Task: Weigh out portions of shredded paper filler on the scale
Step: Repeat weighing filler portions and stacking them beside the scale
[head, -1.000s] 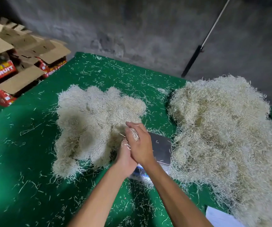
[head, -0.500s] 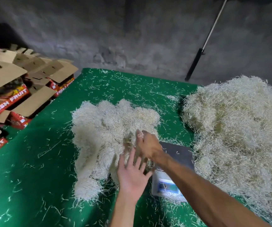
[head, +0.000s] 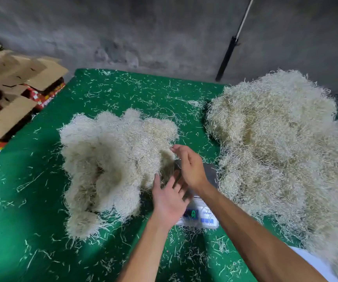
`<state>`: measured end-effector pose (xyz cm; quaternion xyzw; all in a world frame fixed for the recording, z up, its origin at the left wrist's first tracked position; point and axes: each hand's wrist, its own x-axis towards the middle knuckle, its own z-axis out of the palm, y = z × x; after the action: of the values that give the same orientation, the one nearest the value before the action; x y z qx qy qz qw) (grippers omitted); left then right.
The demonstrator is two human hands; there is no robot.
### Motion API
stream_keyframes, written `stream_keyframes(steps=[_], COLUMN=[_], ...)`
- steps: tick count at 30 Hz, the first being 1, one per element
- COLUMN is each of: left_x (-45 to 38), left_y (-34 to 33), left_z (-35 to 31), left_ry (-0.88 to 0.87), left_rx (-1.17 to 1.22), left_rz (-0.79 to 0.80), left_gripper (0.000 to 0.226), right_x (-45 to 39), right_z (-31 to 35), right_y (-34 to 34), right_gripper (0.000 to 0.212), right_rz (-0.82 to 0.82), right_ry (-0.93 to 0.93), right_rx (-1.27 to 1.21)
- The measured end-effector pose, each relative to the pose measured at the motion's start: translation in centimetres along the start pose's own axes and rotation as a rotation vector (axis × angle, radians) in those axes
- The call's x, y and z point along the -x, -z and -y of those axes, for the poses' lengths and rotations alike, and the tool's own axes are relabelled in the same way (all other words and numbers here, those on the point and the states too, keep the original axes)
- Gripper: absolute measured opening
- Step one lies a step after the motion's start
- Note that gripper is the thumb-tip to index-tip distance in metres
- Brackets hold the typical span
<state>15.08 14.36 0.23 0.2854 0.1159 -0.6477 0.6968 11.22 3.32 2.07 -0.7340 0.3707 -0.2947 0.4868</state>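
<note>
Lying in two heaps on the green table cover [head: 42, 200], the shredded paper filler is the item in hand: a lumpy smaller heap [head: 111, 165] left of centre, seemingly made of separate clumps, and a much larger loose heap [head: 282, 151] on the right. Scale [head: 202, 216]: sits between the heaps, touching or nearly touching both; grey platform largely hidden behind the hands, lit green readout showing what looks like a zero. Left hand [head: 169, 202]: palm up, fingers spread and straight, holding nothing, at the near edge of the smaller heap. Right hand [head: 190, 165]: above the platform, fingers loosely curved, nothing gripped. Handling, by judgement: filler very light, soft, springy and tangled; strands cling together yet shed freely, so a portion is best scooped from beneath or gathered between both cupped hands from the loose flank of the larger heap, then trimmed by pinching off tufts. Not fragile; little grip force needed; main risk is scatter. Surface: smooth-looking green cover, strewn all over with stray strands. Surroundings: open cardboard fruit cartons [head: 11, 102] stacked off the table's left edge; rough grey concrete wall [head: 143, 33] behind; a long pole with a dark handle [head: 228, 55] leaning against that wall; dim light.
</note>
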Motion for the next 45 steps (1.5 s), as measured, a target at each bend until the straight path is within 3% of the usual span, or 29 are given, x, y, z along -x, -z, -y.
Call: stream_keyframes(steps=[4,9,12,14,16,18,20,22,26,28,30,33,35,38,40,41,45], left_x=[-2.4,-5.4,-6.2,-6.3,-6.9,-7.6,-8.4,-9.6,-11.5,-11.8,-11.5,-10.4,-9.6,-8.8,-7.5,-6.9,-5.5], left_y=[-3.6,-6.8,-8.4,-8.7,-7.7,-6.5,-6.0,-6.1,-6.5,-7.2,-9.0,-12.4,-14.0,-15.6,-16.8,-17.4,-18.6], left_z=[4.9,9.7,13.3,15.8,18.9,21.5,23.1,23.9,23.0,22.0,20.6,18.4,17.9,17.2,16.9,16.8,15.5], left_ry=[0.091,0.149,0.206,0.253,0.263,0.111,-0.083,-0.144,0.004,-0.022,-0.143,-0.256,-0.205,-0.095,-0.009,0.0,-0.043], left_rx=[-0.13,-0.25,-0.522,-0.748,-0.915,-1.068,-1.029,-0.878,-0.704,-0.81,-0.904,-0.988,-1.035,-1.116,-1.299,-1.354,-1.213], left_rz=[0.009,-0.079,-0.144,-0.191,-0.227,-0.355,-0.579,-0.665,-0.608,-0.575,-0.513,-0.336,-0.176,-0.03,-0.123,-0.178,-0.115], left_gripper=[0.084,0.08,0.066,0.061,0.065,0.078,0.081,0.081,0.081,0.069,0.066,0.033,0.03,0.047,0.088,0.096,0.032], right_x=[2.3,3.7,5.2,7.0,8.5,9.4,10.1,10.7,12.3,12.9,12.6,11.0,9.6,6.9,5.9,5.6,4.9], right_z=[-5.9,-11.8,-17.2,-20.0,-21.7,-22.1,-21.8,-20.4,-17.5,-16.1,-14.8,-11.8,-9.5,-7.0,-6.3,-6.1,-6.8], right_y=[7.7,13.6,15.7,15.7,14.9,14.2,14.4,15.2,16.7,18.1,19.6,21.1,21.7,23.4,24.4,24.8,26.3], right_gripper=[0.037,0.028,0.044,0.05,0.046,0.043,0.031,0.029,0.058,0.051,0.03,0.072,0.076,0.073,0.072,0.068,0.042], right_rz=[-0.118,-0.095,0.126,0.223,0.122,-0.037,-0.213,-0.33,-0.256,-0.314,-0.404,-0.286,-0.195,-0.271,-0.322,-0.349,-0.441], right_ry=[-0.028,-0.1,-0.219,-0.301,-0.322,-0.356,-0.406,-0.51,-0.51,-0.395,-0.343,-0.537,-0.633,-0.757,-0.808,-0.826,-0.843], right_rx=[0.13,0.432,0.736,0.795,0.72,0.608,0.425,0.171,-0.13,-0.139,-0.094,-0.118,-0.352,-0.705,-0.673,-0.666,-0.841])
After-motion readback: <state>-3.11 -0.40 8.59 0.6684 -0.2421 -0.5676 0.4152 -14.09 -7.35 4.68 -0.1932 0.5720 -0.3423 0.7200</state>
